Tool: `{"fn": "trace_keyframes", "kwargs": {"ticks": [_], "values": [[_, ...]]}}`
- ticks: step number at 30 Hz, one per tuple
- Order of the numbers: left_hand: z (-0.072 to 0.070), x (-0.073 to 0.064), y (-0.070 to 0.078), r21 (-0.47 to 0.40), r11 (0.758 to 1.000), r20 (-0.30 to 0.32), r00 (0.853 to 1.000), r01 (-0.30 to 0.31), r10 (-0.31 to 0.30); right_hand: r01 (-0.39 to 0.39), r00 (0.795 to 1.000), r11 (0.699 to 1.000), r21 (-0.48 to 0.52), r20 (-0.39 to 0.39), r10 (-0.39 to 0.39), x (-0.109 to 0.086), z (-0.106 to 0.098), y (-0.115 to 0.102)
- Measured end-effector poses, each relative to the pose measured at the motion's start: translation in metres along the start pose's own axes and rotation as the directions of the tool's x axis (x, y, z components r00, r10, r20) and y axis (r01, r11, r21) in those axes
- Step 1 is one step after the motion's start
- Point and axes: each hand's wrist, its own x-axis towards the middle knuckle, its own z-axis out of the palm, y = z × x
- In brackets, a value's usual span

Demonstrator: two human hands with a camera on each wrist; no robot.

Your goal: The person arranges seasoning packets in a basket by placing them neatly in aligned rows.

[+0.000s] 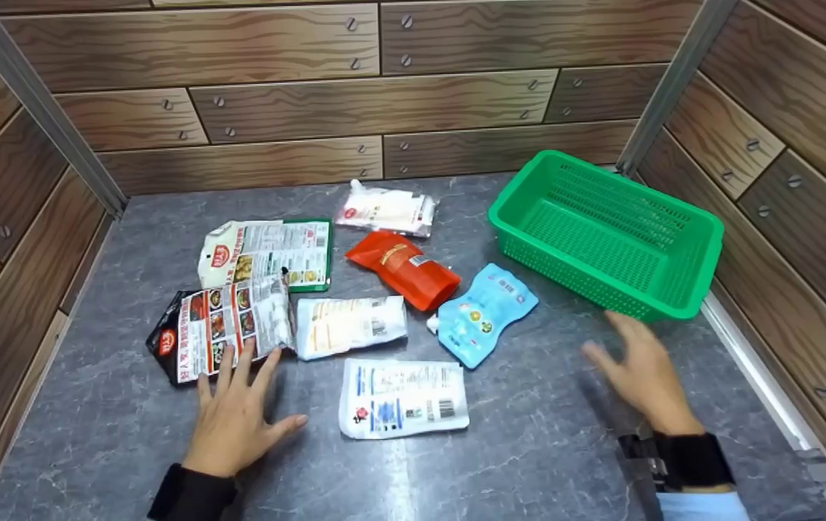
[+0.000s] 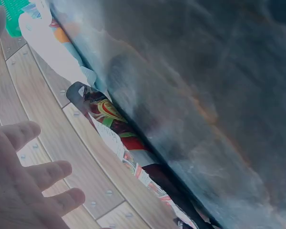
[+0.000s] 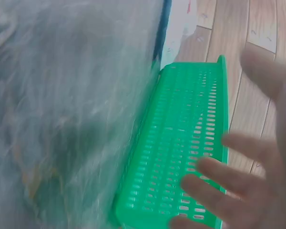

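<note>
My left hand [image 1: 236, 416] hovers with fingers spread at the near edge of a black-and-white printed food pouch [image 1: 232, 325]; in the left wrist view its fingers [image 2: 55, 169] are apart from that pouch [image 2: 114, 121]. My right hand [image 1: 641, 373], fingers extended and holding nothing, is just in front of the green plastic basket [image 1: 601, 289]. Between the hands lie a white pouch with blue print [image 1: 406, 398], a light blue spouted pouch [image 1: 485, 315] and a white-and-orange pouch [image 1: 351, 325]. In the right wrist view, fingers [image 3: 219, 179] overlap the basket's perforated side [image 3: 174, 138].
A red pouch [image 1: 406, 268], a green-edged white pouch [image 1: 268, 250] and a clear-wrapped white packet [image 1: 388, 210] lie farther back on the grey marbled table [image 1: 529, 449]. Wood-patterned panels [image 1: 275, 108] enclose the back and sides.
</note>
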Motion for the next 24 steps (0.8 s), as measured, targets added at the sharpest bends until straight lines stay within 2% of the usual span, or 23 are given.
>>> {"fn": "trace_keyframes", "kwargs": {"ticks": [1, 2, 3, 4, 6, 8, 10, 13, 16, 19, 21, 24], "values": [[0.000, 0.001, 0.001, -0.007, 1.000, -0.008, 1.000, -0.005, 0.005, -0.035, 0.996, 0.999, 0.020, -0.080, 0.036, 0.002, -0.002, -0.001], [-0.001, 0.002, 0.002, -0.015, 1.000, -0.015, 1.000, -0.012, 0.011, -0.069, 0.982, 0.997, 0.045, -0.171, 0.076, 0.005, -0.005, 0.000], [-0.001, 0.002, 0.003, -0.024, 1.000, -0.026, 0.999, -0.020, 0.020, -0.110, 0.957, 0.991, 0.078, -0.261, 0.127, 0.008, -0.008, 0.000], [-0.001, 0.003, 0.005, -0.033, 0.999, -0.037, 0.999, -0.031, 0.030, -0.156, 0.921, 0.980, 0.119, -0.341, 0.188, 0.011, -0.011, 0.001], [-0.001, 0.006, 0.009, -0.050, 0.997, -0.058, 0.997, -0.060, 0.057, -0.252, 0.839, 0.943, 0.218, -0.437, 0.325, 0.018, -0.020, 0.005], [-0.002, 0.010, 0.014, -0.064, 0.993, -0.074, 0.993, -0.098, 0.093, -0.325, 0.757, 0.894, 0.309, -0.481, 0.442, 0.025, -0.027, 0.012], [-0.003, 0.015, 0.020, -0.068, 0.988, -0.087, 0.987, -0.138, 0.131, -0.399, 0.691, 0.830, 0.389, -0.468, 0.551, 0.033, -0.034, 0.020], [-0.005, 0.025, 0.032, -0.067, 0.978, -0.110, 0.976, -0.196, 0.188, -0.501, 0.625, 0.724, 0.474, -0.381, 0.682, 0.044, -0.041, 0.035], [-0.008, 0.038, 0.044, -0.057, 0.968, -0.133, 0.963, -0.244, 0.235, -0.592, 0.585, 0.591, 0.548, -0.212, 0.783, 0.053, -0.043, 0.048], [-0.010, 0.050, 0.056, -0.058, 0.956, -0.146, 0.950, -0.288, 0.277, -0.633, 0.569, 0.472, 0.614, -0.044, 0.821, 0.058, -0.043, 0.057], [-0.011, 0.057, 0.063, -0.056, 0.948, -0.147, 0.942, -0.314, 0.303, -0.635, 0.568, 0.423, 0.646, 0.020, 0.823, 0.060, -0.042, 0.059], [-0.012, 0.066, 0.072, -0.056, 0.938, -0.145, 0.933, -0.341, 0.330, -0.612, 0.575, 0.391, 0.687, 0.048, 0.816, 0.062, -0.041, 0.060]]}}
